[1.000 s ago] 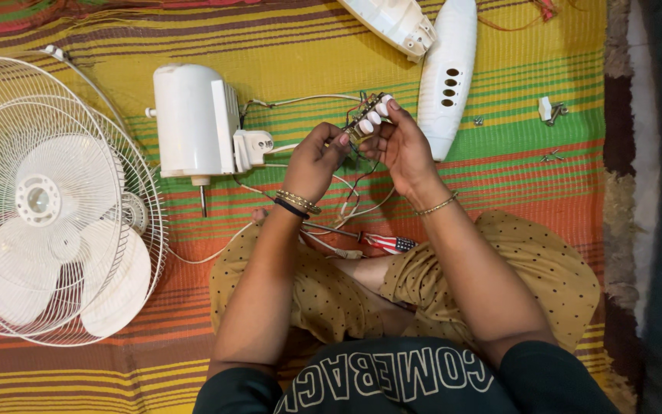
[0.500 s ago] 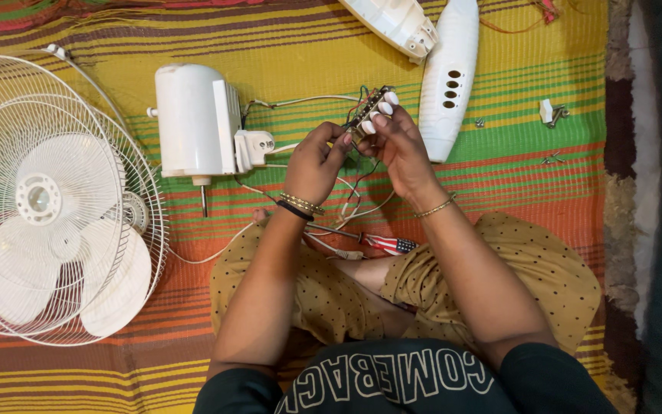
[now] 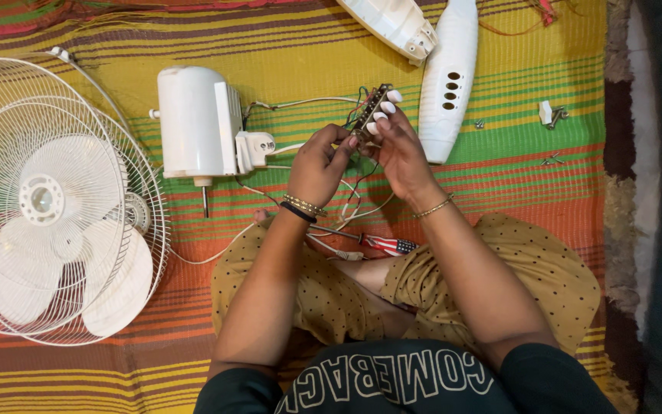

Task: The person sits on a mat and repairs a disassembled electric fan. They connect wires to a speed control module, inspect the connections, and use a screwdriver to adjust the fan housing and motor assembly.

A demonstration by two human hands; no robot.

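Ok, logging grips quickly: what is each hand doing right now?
Left hand: closed, pinching the switch block.
Right hand: closed, holding the same switch block.

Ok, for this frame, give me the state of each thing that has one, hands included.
Left hand: closed on the wires at the switch block.
Right hand: gripping the switch block, held above the mat.
Motor housing: lying on its side, shaft bare, wires trailing out.
Fan guard: detached, flat on the mat, blade inside.
Panel with holes: removed, lying loose.
Screwdriver: resting on the lap, unused.
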